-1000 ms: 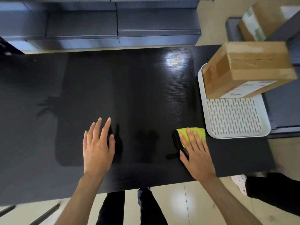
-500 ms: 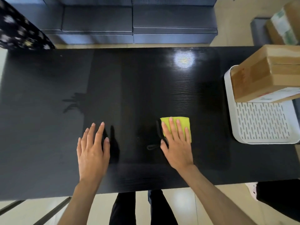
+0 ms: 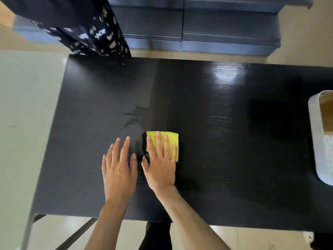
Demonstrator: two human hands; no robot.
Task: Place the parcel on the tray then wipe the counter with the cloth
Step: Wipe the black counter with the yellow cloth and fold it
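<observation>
Since the parcel (image 3: 326, 116) already sat on the tray (image 3: 313, 127) at 3 o'clock, we'd slid the cloth (image 3: 172, 144) toward 9 under our flat, pressing right hand (image 3: 159, 165); left hand (image 3: 119, 170) flat beside it; wiping underway.

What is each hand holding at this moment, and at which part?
Nothing is gripped. The right hand presses flat, with straight fingers, on top of the yellow cloth, covering its near left part. The left hand lies flat on the black counter.
</observation>
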